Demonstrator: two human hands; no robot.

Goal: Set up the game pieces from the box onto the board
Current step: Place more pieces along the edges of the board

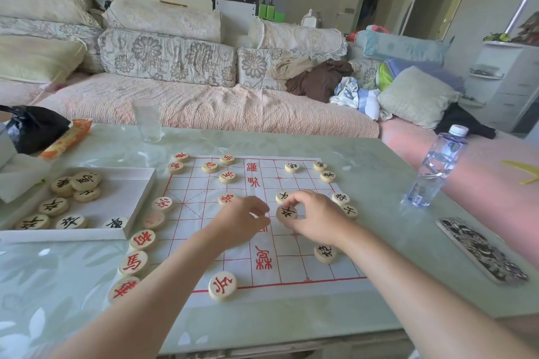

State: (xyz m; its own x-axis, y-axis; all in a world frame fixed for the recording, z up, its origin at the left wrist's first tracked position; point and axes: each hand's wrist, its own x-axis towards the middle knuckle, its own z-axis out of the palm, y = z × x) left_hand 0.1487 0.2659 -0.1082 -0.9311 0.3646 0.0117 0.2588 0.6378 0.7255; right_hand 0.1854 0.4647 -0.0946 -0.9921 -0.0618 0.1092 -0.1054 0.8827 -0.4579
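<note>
On the far left of the table [379, 189] sits a black bag [32, 128], and an orange packet [65, 138] lies just beside it. Nearer to me is the white box [122, 195]. Some round pieces with black marks [54, 207] lie in it, and a few of them are piled on each other at the far end. A clear glass [147, 119] stands upright near the far edge of the table. Next comes the board [204, 198], a white sheet with red lines, lying flat on the table. Red pieces [132, 264] sit in a row down its left side, and one more red piece [222, 285] sits on the edge nearest me. My left grip [239, 223] is over the middle of the board with its fingers curled in. I cannot tell if it holds anything. Just beside it, my right grip [315, 218] pinches one black piece [286, 213] by its rim. The piece is tipped up so its mark faces me, over the right half of the board. More black pieces [325, 253] sit on the right side of the board. Further right a water bottle [434, 166] stands upright, and a flat case with a black and white pattern [481, 251] lies near the table's right edge.
</note>
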